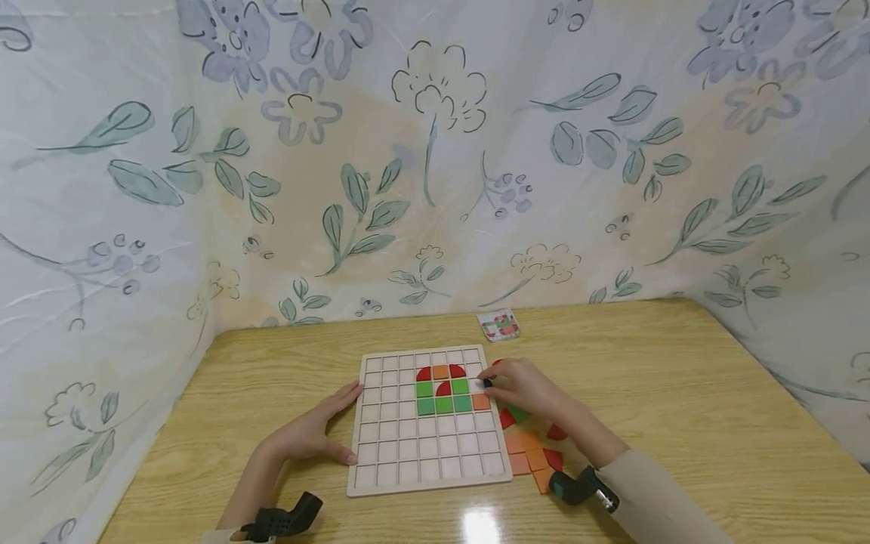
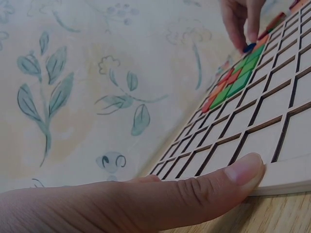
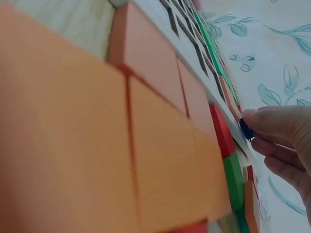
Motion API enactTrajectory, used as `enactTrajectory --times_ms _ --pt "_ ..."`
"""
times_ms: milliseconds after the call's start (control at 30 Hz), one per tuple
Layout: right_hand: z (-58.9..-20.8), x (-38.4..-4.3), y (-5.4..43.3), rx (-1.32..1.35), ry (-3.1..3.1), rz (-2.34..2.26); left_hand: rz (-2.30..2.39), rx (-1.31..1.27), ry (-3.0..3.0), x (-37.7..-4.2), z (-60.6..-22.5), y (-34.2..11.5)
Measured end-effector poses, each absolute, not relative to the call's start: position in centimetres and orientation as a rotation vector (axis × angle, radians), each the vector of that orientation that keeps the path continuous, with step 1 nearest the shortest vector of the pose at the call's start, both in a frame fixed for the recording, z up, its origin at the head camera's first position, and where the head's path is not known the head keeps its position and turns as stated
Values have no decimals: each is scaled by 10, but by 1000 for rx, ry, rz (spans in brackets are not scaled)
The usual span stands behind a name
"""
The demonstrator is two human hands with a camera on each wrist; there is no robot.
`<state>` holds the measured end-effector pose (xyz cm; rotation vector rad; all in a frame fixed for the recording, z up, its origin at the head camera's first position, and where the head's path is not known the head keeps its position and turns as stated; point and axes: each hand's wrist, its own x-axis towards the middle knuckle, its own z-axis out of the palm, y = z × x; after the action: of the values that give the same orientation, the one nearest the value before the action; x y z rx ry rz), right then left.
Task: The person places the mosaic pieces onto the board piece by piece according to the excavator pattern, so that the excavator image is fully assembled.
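Note:
A pale wooden grid board (image 1: 388, 453) lies on the table, with red, orange and green tiles (image 1: 444, 405) set in its upper right squares. My left hand (image 1: 306, 432) spreads along the board's left edge. Its thumb (image 2: 245, 170) rests on the rim near the front corner, and the fingertips touch farther up that edge. With thumb and fingers, my right hand (image 1: 529, 391) pinches a small dark blue piece (image 3: 246, 129) over the right column, just above an orange tile (image 1: 480, 402). My fingers partly hide the piece's outline.
Loose orange, red and green tiles (image 1: 526, 443) lie by the board's right side, under my right forearm. A small printed card (image 1: 499, 325) lies behind the board on the wooden table (image 1: 285, 370). Floral cloth (image 1: 435, 189) hangs around the table's back and sides.

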<state>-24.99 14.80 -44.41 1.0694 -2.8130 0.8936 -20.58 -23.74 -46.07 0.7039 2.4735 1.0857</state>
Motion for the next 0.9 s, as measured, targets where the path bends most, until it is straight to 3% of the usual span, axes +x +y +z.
enactTrajectory --times_ms 900 --pt "-447 -250 138 1031 -2846 796 1095 673 2464 -205 -460 -237"
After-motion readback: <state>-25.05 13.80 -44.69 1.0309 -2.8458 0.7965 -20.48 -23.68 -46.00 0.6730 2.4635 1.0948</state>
